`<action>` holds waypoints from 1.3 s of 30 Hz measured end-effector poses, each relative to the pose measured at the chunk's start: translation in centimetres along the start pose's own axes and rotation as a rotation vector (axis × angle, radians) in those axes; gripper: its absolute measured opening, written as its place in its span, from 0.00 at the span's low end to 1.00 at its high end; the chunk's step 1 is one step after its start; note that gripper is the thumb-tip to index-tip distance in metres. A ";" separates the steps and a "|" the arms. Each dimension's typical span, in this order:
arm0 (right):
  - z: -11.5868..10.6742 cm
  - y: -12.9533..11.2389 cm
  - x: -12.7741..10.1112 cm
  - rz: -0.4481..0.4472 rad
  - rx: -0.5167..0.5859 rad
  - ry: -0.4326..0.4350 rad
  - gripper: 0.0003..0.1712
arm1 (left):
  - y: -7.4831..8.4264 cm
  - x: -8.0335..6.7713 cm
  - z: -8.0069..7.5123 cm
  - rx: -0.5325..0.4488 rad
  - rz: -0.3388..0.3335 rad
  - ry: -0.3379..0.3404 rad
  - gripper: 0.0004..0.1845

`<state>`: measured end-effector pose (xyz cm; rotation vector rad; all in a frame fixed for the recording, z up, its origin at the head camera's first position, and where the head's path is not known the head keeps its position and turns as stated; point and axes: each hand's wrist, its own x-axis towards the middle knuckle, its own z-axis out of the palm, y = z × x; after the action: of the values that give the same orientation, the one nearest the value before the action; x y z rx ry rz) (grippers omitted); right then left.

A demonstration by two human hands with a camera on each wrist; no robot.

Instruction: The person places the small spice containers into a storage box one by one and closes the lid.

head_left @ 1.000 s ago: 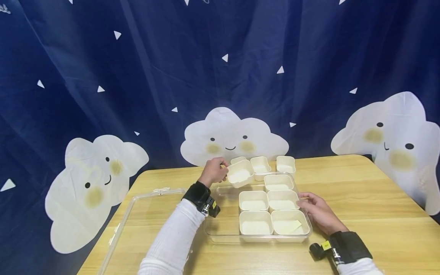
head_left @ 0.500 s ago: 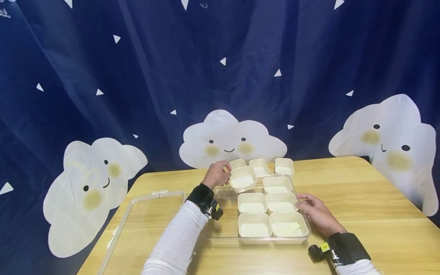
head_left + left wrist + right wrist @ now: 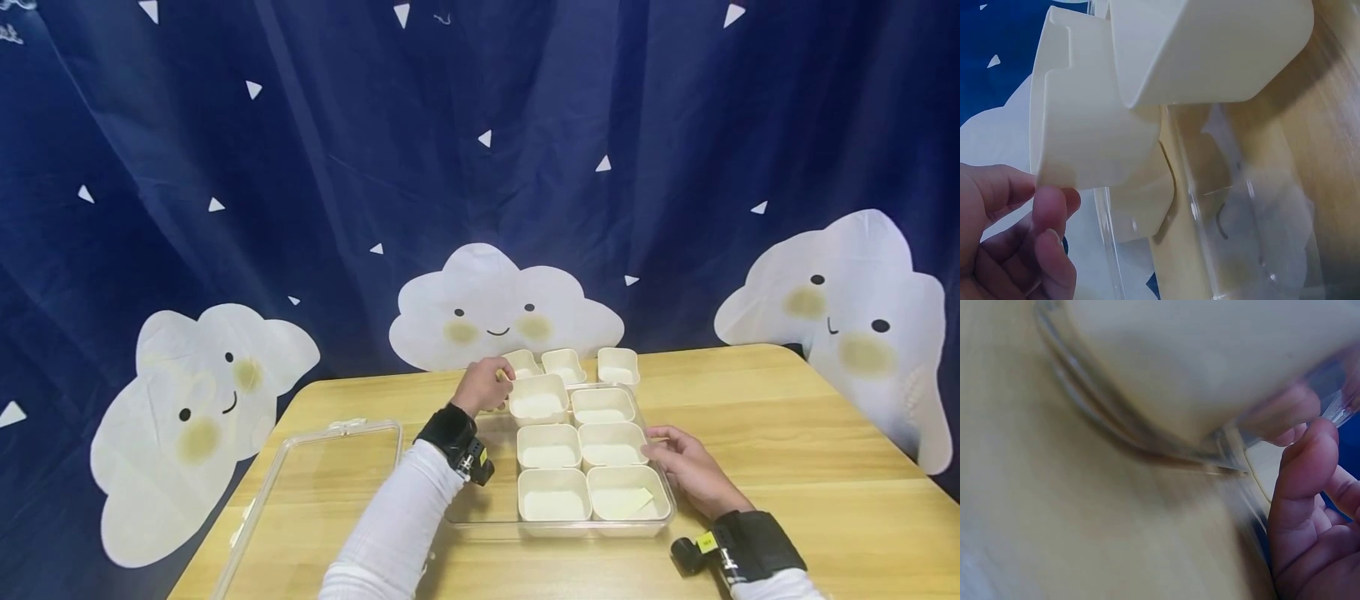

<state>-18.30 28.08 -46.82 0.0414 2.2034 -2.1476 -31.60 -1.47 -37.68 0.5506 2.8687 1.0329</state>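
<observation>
Around the cream cup sit five cups in a tray (lid aside); left hand pinches it, right hand rests, fingers relaxed, on the tray.

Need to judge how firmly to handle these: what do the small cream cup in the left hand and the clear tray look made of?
Cream cup: likely rigid plastic, matte and opaque, with thin moulded walls and rounded corners. Clear tray: apparently hard transparent plastic, glossy; the wooden table shows through it and its rim catches highlights. Left hand holds the cup; right hand rests on the tray's edge.

The person wears white ribbed sleeves. Each wrist carries a black strap holding a small dark camera with a yellow tag.
</observation>
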 end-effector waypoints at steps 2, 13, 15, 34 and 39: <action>0.0 0.0 0.0 -0.001 0.001 0.002 0.29 | 0.1 0.1 0.2 0.004 0.006 -0.003 0.04; 0.1 0.0 0.0 0.006 -0.005 0.011 0.28 | 0.1 0.3 1.2 0.064 0.027 0.014 0.04; 0.1 0.0 0.0 0.007 -0.006 0.014 0.28 | 0.2 0.3 1.3 0.081 0.030 0.015 0.04; 0.2 0.0 0.0 0.013 -0.018 0.023 0.28 | -0.8 0.9 2.8 0.070 -0.011 -0.016 0.07; 0.2 -0.1 0.0 0.014 -0.029 0.030 0.27 | -0.7 0.8 3.0 0.125 0.002 -0.007 0.06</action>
<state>-18.30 27.90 -46.77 0.0884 2.2424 -2.1214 -32.09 0.07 -40.38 0.5631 2.9418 0.8540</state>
